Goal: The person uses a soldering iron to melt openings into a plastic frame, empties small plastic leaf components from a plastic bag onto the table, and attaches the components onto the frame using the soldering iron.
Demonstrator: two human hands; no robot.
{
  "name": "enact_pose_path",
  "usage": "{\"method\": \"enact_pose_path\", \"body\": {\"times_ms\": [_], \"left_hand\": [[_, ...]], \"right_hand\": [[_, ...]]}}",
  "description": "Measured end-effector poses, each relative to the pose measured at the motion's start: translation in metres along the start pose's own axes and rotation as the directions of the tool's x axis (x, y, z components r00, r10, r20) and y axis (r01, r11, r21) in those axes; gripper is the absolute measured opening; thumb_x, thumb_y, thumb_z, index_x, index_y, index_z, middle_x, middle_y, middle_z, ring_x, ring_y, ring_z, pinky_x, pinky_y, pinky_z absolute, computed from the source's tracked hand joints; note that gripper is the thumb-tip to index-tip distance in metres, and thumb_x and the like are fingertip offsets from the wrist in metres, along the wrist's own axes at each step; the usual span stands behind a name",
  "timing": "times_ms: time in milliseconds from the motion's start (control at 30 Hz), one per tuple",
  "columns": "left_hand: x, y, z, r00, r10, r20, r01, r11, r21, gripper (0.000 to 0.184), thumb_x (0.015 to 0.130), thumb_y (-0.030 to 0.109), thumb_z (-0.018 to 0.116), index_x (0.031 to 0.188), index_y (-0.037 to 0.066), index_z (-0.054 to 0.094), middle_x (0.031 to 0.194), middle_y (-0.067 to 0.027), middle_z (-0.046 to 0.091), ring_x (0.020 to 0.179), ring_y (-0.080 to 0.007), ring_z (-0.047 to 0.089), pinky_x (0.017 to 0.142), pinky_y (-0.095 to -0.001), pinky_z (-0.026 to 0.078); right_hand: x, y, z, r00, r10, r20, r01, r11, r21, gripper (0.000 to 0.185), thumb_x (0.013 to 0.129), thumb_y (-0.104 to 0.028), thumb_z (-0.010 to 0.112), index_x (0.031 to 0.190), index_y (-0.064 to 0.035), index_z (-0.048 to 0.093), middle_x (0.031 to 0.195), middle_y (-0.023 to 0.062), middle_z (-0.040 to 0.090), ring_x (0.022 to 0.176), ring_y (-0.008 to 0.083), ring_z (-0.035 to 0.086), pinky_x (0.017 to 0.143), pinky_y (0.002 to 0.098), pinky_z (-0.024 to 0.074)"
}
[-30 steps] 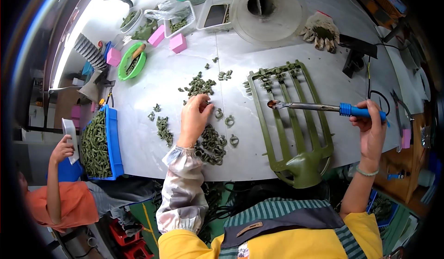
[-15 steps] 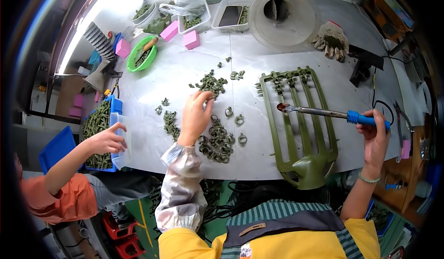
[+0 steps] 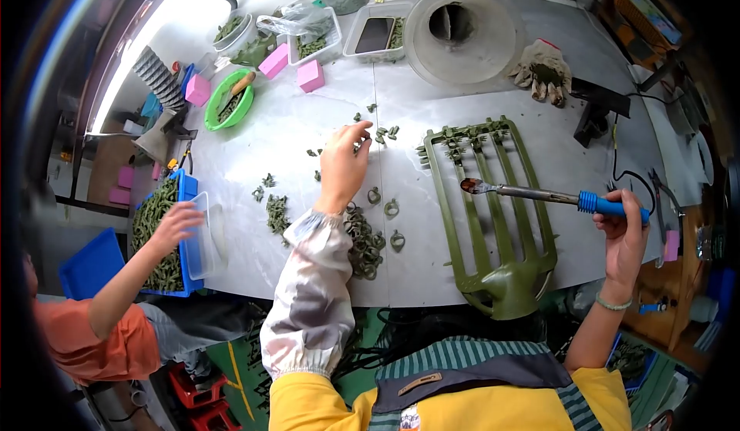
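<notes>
My left hand (image 3: 344,163) is over the pile of small green pieces, its fingers pinched together near the top of that pile; what they hold, if anything, is too small to make out. Green ring-shaped pieces (image 3: 365,246) lie below it, beside my sleeve. My right hand (image 3: 621,227) is closed round the blue handle of a soldering iron (image 3: 539,194). The iron's browned tip hangs over a green slotted frame (image 3: 505,277), which has small green pieces attached along its far end (image 3: 466,134).
At the left, a co-worker's hand (image 3: 176,225) is over a blue tray (image 3: 193,258) of green pieces, beside a clear lid. A green bowl (image 3: 247,106), pink blocks (image 3: 311,77), plastic tubs, a large clear funnel (image 3: 493,42) and a stained glove (image 3: 546,69) stand farther back.
My left hand has moved away from me and to the right, over the upper pile. My right hand still holds the iron over the frame. The co-worker's hand has moved a little left from the clear lid.
</notes>
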State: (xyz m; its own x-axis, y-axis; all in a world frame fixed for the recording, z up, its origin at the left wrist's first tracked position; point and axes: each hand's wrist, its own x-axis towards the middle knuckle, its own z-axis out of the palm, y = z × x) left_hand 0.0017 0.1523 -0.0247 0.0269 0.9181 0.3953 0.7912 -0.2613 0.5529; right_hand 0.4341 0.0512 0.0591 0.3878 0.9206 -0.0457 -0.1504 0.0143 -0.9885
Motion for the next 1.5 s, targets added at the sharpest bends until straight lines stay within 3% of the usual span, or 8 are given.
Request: {"method": "enact_pose_path", "body": {"times_ms": [67, 133, 300, 467, 700, 867, 1100, 1500], "left_hand": [[-0.009, 0.033, -0.019, 0.932, -0.342, 0.124, 0.353, 0.77, -0.532, 0.03, 0.091, -0.002, 0.064, 0.12, 0.004, 0.062, 0.102, -0.0074, 0.067, 0.094, -0.0175, 0.067, 0.079, -0.0322, 0.057], [-0.022, 0.054, -0.035, 0.93, -0.333, 0.157, 0.342, 0.623, -0.703, 0.043, 0.092, -0.004, 0.064, 0.132, 0.002, 0.051, 0.106, -0.0066, 0.064, 0.097, -0.0131, 0.065, 0.081, -0.0272, 0.057], [-0.059, 0.083, -0.059, 0.961, -0.274, 0.024, 0.201, 0.64, -0.741, 0.051, 0.087, -0.008, 0.069, 0.133, 0.003, 0.049, 0.104, -0.0043, 0.063, 0.096, -0.0095, 0.061, 0.081, -0.0229, 0.055], [-0.087, 0.094, -0.071, 0.95, -0.311, -0.043, 0.162, 0.601, -0.782, 0.049, 0.089, -0.012, 0.064, 0.132, 0.002, 0.046, 0.109, -0.0097, 0.066, 0.102, -0.0148, 0.066, 0.079, -0.0227, 0.055], [-0.106, 0.094, -0.09, 0.847, -0.49, 0.206, 0.274, 0.072, -0.959, 0.045, 0.095, -0.002, 0.061, 0.138, 0.0, 0.048, 0.118, -0.0116, 0.065, 0.109, -0.0173, 0.064, 0.094, -0.0264, 0.053], [-0.116, 0.084, -0.092, 0.827, -0.453, 0.332, 0.255, -0.224, -0.941, 0.043, 0.099, 0.001, 0.056, 0.14, -0.003, 0.046, 0.12, -0.0151, 0.062, 0.113, -0.0224, 0.062, 0.1, -0.0288, 0.054], [-0.121, 0.084, -0.092, 0.819, -0.441, 0.367, 0.235, -0.325, -0.916, 0.032, 0.1, 0.001, 0.053, 0.131, -0.007, 0.054, 0.117, -0.0168, 0.064, 0.115, -0.0277, 0.064, 0.098, -0.0298, 0.057], [-0.128, 0.078, -0.082, 0.864, -0.279, 0.42, 0.254, -0.478, -0.841, 0.033, 0.101, 0.003, 0.053, 0.133, -0.005, 0.054, 0.118, -0.0147, 0.064, 0.112, -0.0241, 0.062, 0.095, -0.0288, 0.056]], "right_hand": [[0.0, 0.0, 0.0, 1.0, -0.003, -0.003, 0.003, 1.0, 0.005, 0.031, 0.095, -0.031, 0.064, 0.092, -0.0004, 0.067, 0.078, 0.009, 0.068, 0.063, 0.0144, 0.068, 0.059, 0.0246, 0.0574], [0.001, -0.001, -0.001, 1.0, -0.002, -0.002, 0.002, 1.0, 0.013, 0.03, 0.095, -0.03, 0.064, 0.092, -0.0005, 0.067, 0.078, 0.0088, 0.068, 0.062, 0.0145, 0.068, 0.059, 0.0245, 0.0572], [-0.001, 0.0, -0.001, 0.999, 0.011, -0.037, -0.01, 1.0, 0.026, 0.029, 0.094, -0.03, 0.065, 0.092, -0.0008, 0.068, 0.078, 0.0085, 0.068, 0.062, 0.0145, 0.067, 0.061, 0.0241, 0.0563], [-0.004, 0.001, -0.005, 0.998, 0.017, -0.064, -0.016, 1.0, 0.019, 0.03, 0.094, -0.031, 0.066, 0.094, -0.001, 0.068, 0.079, 0.0082, 0.068, 0.063, 0.0139, 0.067, 0.061, 0.0233, 0.0556], [-0.007, 0.0, -0.008, 0.996, 0.004, -0.092, -0.001, 1.0, 0.03, 0.03, 0.094, -0.03, 0.066, 0.094, -0.0006, 0.068, 0.079, 0.0075, 0.067, 0.063, 0.0128, 0.067, 0.06, 0.0216, 0.0557], [-0.007, 0.0, -0.012, 0.998, -0.002, -0.062, 0.005, 0.999, 0.046, 0.03, 0.095, -0.03, 0.066, 0.095, -0.0001, 0.068, 0.077, 0.0069, 0.068, 0.063, 0.012, 0.068, 0.061, 0.0204, 0.0571], [-0.008, -0.002, -0.015, 0.999, -0.012, -0.037, 0.014, 0.998, 0.053, 0.031, 0.094, -0.031, 0.067, 0.096, 0.0002, 0.069, 0.076, 0.007, 0.068, 0.064, 0.0124, 0.069, 0.062, 0.0203, 0.0578], [-0.01, -0.004, -0.02, 0.998, -0.026, -0.049, 0.028, 0.999, 0.038, 0.031, 0.095, -0.032, 0.067, 0.094, -0.0009, 0.069, 0.075, 0.0056, 0.066, 0.063, 0.0121, 0.068, 0.062, 0.0202, 0.0574]]}}
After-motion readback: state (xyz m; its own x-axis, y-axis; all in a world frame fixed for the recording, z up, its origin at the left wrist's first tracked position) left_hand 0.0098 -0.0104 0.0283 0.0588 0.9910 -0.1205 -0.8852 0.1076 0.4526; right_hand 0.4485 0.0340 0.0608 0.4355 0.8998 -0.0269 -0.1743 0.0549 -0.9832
